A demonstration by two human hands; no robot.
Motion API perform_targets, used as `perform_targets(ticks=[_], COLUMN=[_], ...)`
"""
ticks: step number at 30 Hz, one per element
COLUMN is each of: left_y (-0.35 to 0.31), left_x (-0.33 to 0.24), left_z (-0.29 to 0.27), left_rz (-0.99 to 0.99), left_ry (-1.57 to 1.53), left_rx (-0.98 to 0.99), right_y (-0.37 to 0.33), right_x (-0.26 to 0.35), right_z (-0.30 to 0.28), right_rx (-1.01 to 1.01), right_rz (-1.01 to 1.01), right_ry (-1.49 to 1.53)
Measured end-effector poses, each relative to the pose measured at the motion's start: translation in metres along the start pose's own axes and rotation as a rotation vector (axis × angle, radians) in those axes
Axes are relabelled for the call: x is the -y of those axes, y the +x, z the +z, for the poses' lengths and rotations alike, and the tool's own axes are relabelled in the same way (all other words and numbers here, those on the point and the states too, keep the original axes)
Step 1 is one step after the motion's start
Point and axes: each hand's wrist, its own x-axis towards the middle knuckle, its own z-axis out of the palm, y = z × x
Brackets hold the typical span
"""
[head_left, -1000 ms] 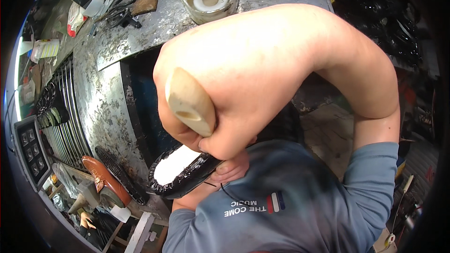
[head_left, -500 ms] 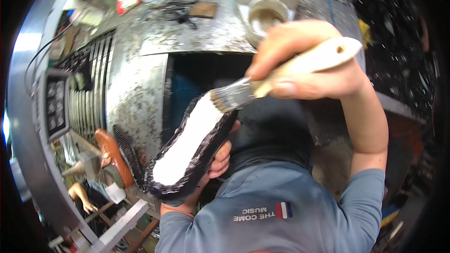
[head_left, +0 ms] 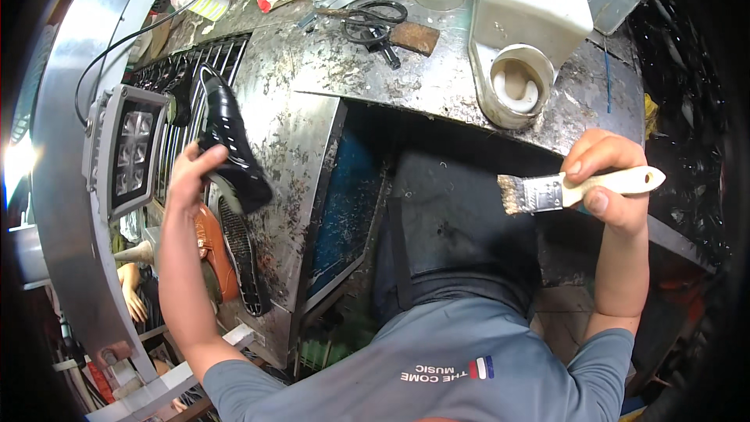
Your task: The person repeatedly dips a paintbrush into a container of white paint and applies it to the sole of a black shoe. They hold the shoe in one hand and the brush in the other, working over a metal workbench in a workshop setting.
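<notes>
A glossy black shoe [head_left: 230,129] is in my left hand [head_left: 190,178], thumb over it, at the slatted metal rack on the left. Its underside faces away here. I cannot tell whether the shoe rests on the rack. My right hand [head_left: 609,181] pinches the pale handle of a flat paintbrush [head_left: 539,193]. The brush's stiff, whitish bristles point left, in the air above my lap, touching nothing. Below the left hand lie a brown leather shoe [head_left: 217,258] and a dark ridged shoe sole [head_left: 241,254].
An open pot [head_left: 513,92] with whitish stuff inside stands on the stained metal bench [head_left: 312,62], beside a white container [head_left: 535,0]. Black-handled scissors [head_left: 373,25] and a brown block [head_left: 414,37] lie behind. At left is a lamp [head_left: 129,152]; another person's hand [head_left: 133,301] shows below it.
My left hand has carried the black shoe from above my lap to the rack at the left, turning its white-coated bottom away. The brush has left the sole and moved right and slightly down.
</notes>
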Motion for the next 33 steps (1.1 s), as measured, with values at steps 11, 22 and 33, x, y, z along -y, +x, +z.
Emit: perform_targets(ticks=[11, 22, 33], left_y=[0.243, 0.374, 0.31], left_x=[0.099, 0.128, 0.126], left_z=[-0.198, -0.202, -0.214], left_rz=[0.084, -0.145, 0.38], left_ry=[0.483, 1.235, 1.133], left_rx=[-0.629, -0.676, -1.029], right_y=[0.0, 0.004, -0.073], right_x=[-0.015, -0.023, -0.003], right_z=[0.007, 0.014, -0.053], right_rx=[-0.143, -0.208, -0.896], right_rz=[0.1, 0.22, -0.002], right_ry=[-0.127, -0.128, -0.7])
